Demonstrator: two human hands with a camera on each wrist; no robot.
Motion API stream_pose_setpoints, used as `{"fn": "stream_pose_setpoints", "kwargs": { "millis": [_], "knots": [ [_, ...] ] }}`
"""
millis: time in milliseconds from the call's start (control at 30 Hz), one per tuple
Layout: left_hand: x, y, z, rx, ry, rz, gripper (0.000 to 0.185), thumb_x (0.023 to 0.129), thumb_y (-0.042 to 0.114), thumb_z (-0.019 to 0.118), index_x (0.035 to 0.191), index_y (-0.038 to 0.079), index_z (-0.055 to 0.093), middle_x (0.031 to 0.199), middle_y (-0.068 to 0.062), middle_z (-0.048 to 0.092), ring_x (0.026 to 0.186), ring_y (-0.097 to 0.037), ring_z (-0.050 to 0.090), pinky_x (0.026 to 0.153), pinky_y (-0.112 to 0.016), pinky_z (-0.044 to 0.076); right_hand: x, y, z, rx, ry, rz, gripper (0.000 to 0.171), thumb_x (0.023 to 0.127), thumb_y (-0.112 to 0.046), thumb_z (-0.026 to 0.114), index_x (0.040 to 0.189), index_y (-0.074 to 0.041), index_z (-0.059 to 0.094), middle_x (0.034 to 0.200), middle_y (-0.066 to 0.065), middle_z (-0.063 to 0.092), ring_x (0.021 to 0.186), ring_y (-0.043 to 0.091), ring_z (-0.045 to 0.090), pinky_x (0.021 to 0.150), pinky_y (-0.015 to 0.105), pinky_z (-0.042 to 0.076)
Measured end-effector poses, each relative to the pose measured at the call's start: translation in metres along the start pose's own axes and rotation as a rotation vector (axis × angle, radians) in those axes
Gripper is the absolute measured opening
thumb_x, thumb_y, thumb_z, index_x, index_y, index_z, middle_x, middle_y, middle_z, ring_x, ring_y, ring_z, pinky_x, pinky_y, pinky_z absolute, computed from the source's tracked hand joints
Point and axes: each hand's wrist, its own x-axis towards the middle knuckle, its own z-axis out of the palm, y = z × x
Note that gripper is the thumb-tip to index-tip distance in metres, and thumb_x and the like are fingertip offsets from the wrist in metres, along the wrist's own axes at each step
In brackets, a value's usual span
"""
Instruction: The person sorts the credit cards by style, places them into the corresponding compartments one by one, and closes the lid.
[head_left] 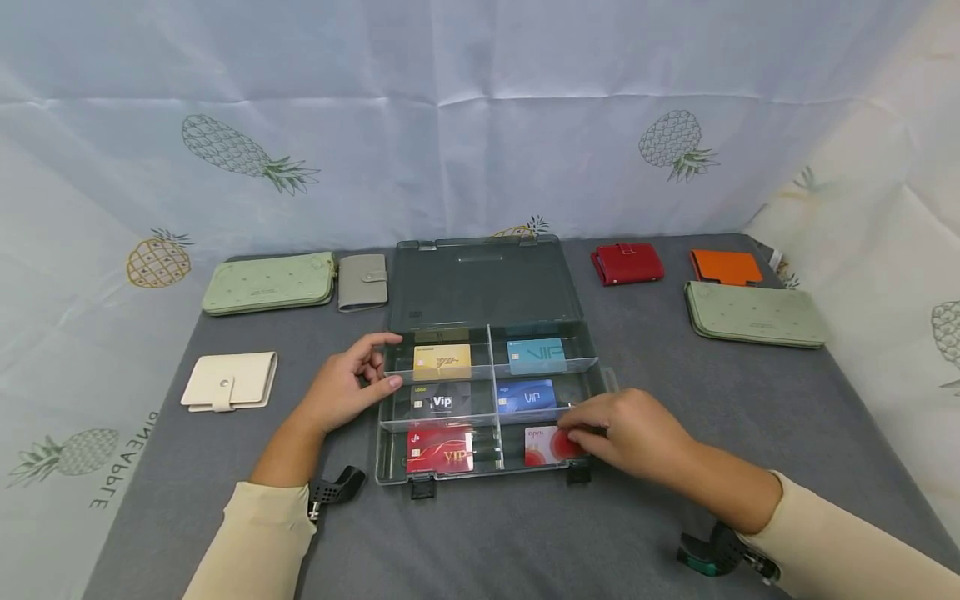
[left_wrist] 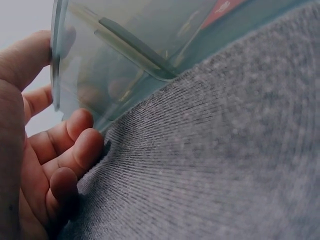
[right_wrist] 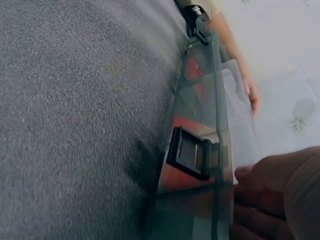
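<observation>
A grey see-through divided case (head_left: 480, 287) lies with its lid laid back, one bank card in each compartment. My left hand (head_left: 341, 387) holds its left wall, thumb and index finger reaching over the rim; in the left wrist view the other fingers (left_wrist: 87, 147) curl outside that wall. My right hand (head_left: 633, 429) pinches the right edge of a red-and-white card (head_left: 542, 446) in the front right compartment. Behind it lie a blue VIP card (head_left: 525, 396) and a teal card (head_left: 536, 356). Gold (head_left: 441, 362), black (head_left: 431, 400) and red (head_left: 431, 450) cards fill the left column.
Left of the case are a green long wallet (head_left: 270, 283), a grey card holder (head_left: 362, 282) and a cream wallet (head_left: 228, 379). On the right lie a red wallet (head_left: 628, 263), an orange holder (head_left: 726, 267) and another green wallet (head_left: 757, 315). A pineapple-print curtain (head_left: 480, 150) hangs behind.
</observation>
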Motion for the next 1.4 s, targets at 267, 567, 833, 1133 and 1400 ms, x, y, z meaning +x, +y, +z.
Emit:
{"fn": "stream_pose_setpoints", "kwargs": {
  "millis": [267, 567, 833, 1133, 1400],
  "knots": [
    [0.002, 0.0, 0.001, -0.012, -0.005, 0.006, 0.054, 0.094, 0.014, 0.082, 0.143, 0.011, 0.061, 0.087, 0.001, 0.058, 0.068, -0.012, 0.056, 0.065, -0.031, 0.046, -0.01, 0.015, -0.009, 0.131, -0.01, -0.089, 0.031, 0.085, -0.003, 0.089, 0.112, -0.017, 0.084, 0.112, -0.005, 0.08, 0.1, 0.011, 0.076, 0.073, 0.028, 0.06],
    [0.003, 0.001, 0.0, -0.087, 0.014, -0.057, 0.052, 0.097, 0.013, 0.079, 0.146, 0.011, 0.061, 0.107, -0.008, 0.059, 0.07, -0.013, 0.06, 0.059, -0.028, 0.045, -0.009, 0.049, -0.024, 0.51, 0.112, 0.123, 0.021, 0.093, 0.001, 0.081, 0.111, -0.011, 0.079, 0.101, 0.002, 0.078, 0.081, 0.012, 0.069, 0.069, 0.026, 0.057],
    [0.016, 0.009, -0.001, -0.183, 0.088, -0.263, 0.046, 0.115, 0.029, 0.053, 0.156, 0.011, 0.05, 0.14, -0.018, 0.056, 0.089, -0.022, 0.064, 0.066, -0.034, 0.057, 0.022, 0.1, -0.022, 0.702, 0.25, 0.529, 0.043, 0.108, -0.019, 0.067, 0.141, 0.007, 0.058, 0.124, 0.022, 0.065, 0.101, 0.022, 0.069, 0.081, 0.029, 0.058],
    [0.042, 0.012, -0.004, -0.161, 0.103, -0.466, 0.072, 0.106, 0.043, 0.068, 0.165, 0.012, 0.042, 0.15, -0.018, 0.056, 0.1, -0.025, 0.068, 0.074, -0.029, 0.058, 0.062, 0.131, -0.012, 0.858, 0.043, 0.649, 0.07, 0.109, -0.026, 0.064, 0.166, 0.0, 0.033, 0.156, 0.026, 0.044, 0.123, 0.024, 0.058, 0.092, 0.026, 0.056],
    [0.057, 0.017, -0.01, -0.234, 0.044, -0.58, 0.075, 0.1, 0.034, 0.077, 0.163, 0.009, 0.046, 0.151, -0.018, 0.054, 0.094, -0.018, 0.058, 0.072, -0.028, 0.052, 0.082, 0.137, -0.012, 0.784, -0.043, 0.676, 0.074, 0.105, -0.024, 0.07, 0.167, -0.004, 0.034, 0.153, 0.022, 0.045, 0.127, 0.032, 0.053, 0.087, 0.029, 0.056]
  ]
}}
